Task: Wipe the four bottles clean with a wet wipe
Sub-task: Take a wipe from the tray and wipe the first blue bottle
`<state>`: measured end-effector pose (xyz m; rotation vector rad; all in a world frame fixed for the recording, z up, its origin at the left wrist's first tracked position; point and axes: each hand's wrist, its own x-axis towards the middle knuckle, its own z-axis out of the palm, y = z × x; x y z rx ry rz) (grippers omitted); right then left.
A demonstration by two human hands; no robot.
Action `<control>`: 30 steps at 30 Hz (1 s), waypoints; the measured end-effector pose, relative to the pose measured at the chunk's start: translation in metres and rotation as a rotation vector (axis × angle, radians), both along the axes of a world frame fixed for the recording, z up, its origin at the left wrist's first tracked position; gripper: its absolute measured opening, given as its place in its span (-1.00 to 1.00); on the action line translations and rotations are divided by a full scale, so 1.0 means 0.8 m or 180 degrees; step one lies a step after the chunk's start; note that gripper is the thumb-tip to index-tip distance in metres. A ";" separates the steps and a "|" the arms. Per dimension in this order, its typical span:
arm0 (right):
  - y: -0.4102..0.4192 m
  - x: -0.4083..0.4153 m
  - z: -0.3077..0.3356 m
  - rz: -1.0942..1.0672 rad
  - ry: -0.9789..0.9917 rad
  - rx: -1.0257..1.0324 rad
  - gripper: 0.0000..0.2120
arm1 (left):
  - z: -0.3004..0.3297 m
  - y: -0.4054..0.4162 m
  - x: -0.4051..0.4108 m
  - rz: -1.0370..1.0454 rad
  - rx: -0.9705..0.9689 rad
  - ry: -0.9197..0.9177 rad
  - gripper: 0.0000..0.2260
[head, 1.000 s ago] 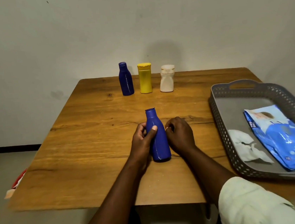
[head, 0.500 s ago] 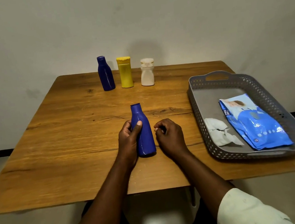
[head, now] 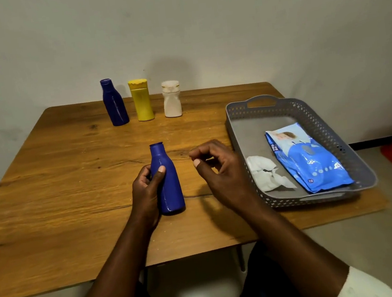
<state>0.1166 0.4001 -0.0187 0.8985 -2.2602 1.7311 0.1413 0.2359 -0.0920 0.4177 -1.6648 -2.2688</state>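
Fingers of the left hand (head: 147,193) wrap the near blue bottle (head: 167,181) upright on the table (head: 61,200); the right hand (head: 219,170) hovers beside it, loosely curled, holding nothing

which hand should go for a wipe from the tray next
Right. The right hand is empty, its fingers loosely curled, and it hovers just beside the gray tray that holds the crumpled wipe and the wipe pack. The left hand is busy gripping the blue bottle.
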 end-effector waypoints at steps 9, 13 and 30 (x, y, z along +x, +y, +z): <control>0.135 -0.085 0.057 -0.0679 0.0142 0.0939 -0.88 | 0.001 0.000 0.000 -0.0059 -0.0005 0.0036 -0.73; 0.205 -0.143 0.029 -0.1155 -0.0173 0.2209 -0.93 | 0.002 -0.001 0.002 -0.0064 -0.0083 0.0046 -0.70; 0.269 -0.184 -0.015 -0.1296 -0.0713 0.3583 -0.90 | 0.000 0.001 -0.001 -0.0059 -0.0063 0.0100 -0.82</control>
